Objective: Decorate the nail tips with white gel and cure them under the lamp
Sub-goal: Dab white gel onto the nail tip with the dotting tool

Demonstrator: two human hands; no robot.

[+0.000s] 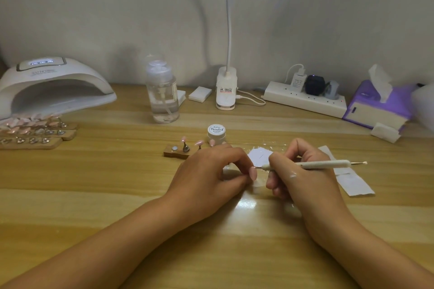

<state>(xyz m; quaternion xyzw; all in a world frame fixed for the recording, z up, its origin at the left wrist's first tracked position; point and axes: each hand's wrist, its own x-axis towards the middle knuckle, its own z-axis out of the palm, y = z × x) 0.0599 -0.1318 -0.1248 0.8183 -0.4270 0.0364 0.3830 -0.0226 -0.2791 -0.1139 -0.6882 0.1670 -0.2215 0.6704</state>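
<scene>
Soft overhead light leaves a glare patch on the table point(246, 203) between the wrists; wide-angle edges bend and blur.

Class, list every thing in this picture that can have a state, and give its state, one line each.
curing lamp, display lit.
gel jar, lid on.
pump bottle, partly filled with clear liquid.
power strip, plugs in, red light on.
tissue box, open, tissue sticking up.
left hand, pinching a pink nail tip.
right hand, gripping the dotting tool, point at the nail.
</scene>
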